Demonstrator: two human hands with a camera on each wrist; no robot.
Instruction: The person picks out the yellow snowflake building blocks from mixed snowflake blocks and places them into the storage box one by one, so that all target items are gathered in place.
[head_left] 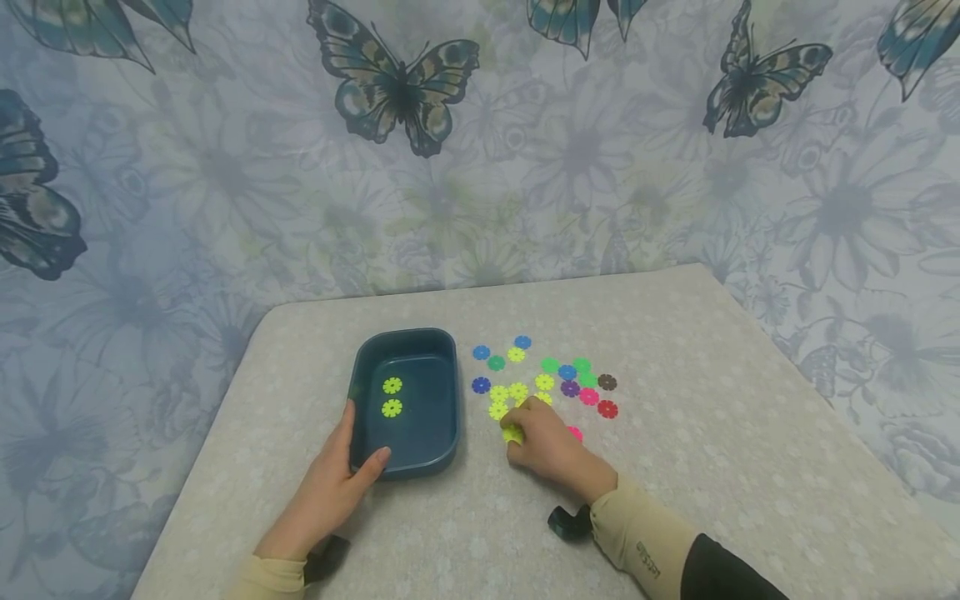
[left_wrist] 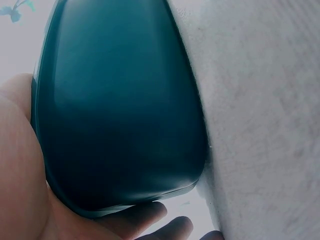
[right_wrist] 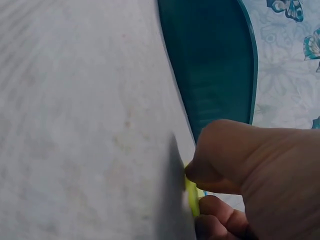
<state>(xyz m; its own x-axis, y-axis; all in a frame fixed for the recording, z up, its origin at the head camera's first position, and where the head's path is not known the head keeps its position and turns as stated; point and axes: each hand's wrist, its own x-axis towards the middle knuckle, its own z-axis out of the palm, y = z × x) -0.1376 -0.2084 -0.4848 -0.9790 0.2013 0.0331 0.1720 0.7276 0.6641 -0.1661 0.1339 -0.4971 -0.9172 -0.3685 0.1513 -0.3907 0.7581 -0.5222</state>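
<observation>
My left hand [head_left: 318, 496] holds the dark teal tray [head_left: 455, 400] at its near left corner, thumb at the near rim and fingers along the left outer wall. Inside the tray lie two yellow flower-shaped discs [head_left: 392, 408], apart from each other. To the right of the tray, my right hand [head_left: 553, 443] pinches a yellow flower-shaped disc [head_left: 512, 434] between thumb and fingers, low at the tabletop. In the right wrist view this disc [right_wrist: 192, 197] shows edge-on at the fingertips. Several more yellow discs [head_left: 517, 390] lie just beyond that hand, some partly covered by it.
Flower-shaped discs in other colours lie scattered on the cloth-covered table [head_left: 675, 333]: blue [head_left: 522, 342], green [head_left: 582, 365], purple [head_left: 570, 389], brown [head_left: 607, 382] and red [head_left: 607, 409]. A pink disc [head_left: 575, 433] sits partly behind the right hand. The butterfly-patterned wall [head_left: 480, 208] stands behind.
</observation>
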